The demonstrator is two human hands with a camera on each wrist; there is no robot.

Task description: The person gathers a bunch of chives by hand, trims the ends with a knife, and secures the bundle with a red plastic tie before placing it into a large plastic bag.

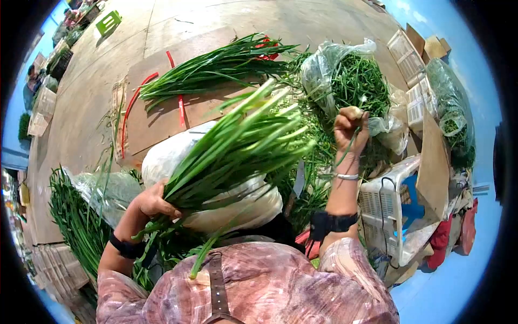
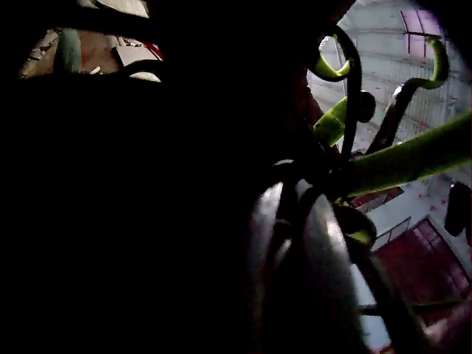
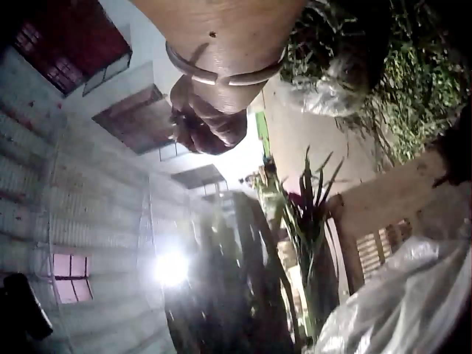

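Note:
My left hand [image 1: 157,204] grips a big bunch of long, flat-leaved green chives [image 1: 232,148], with the pale stalk ends pointing up and right. Leaves hang below that fist towards the lap, and dark leaves [image 2: 405,151] cross the mostly black left wrist view. Raised on the right, my right hand [image 1: 349,127] has its fingers curled and pinches a thin green leaf [image 1: 349,146] that trails down past the bracelet. In the right wrist view the same hand [image 3: 210,122] appears curled beyond the bracelet, its fingertips partly hidden.
Another chive bunch [image 1: 216,73] lies over red straps [image 1: 181,110] on cardboard. A clear bag [image 1: 324,70] holds green trimmings. A knife [image 1: 298,181] lies among loose leaves. White bundle [image 1: 167,154] sits before the lap; more chives [image 1: 81,227] lie left, a white crate [image 1: 380,210] right.

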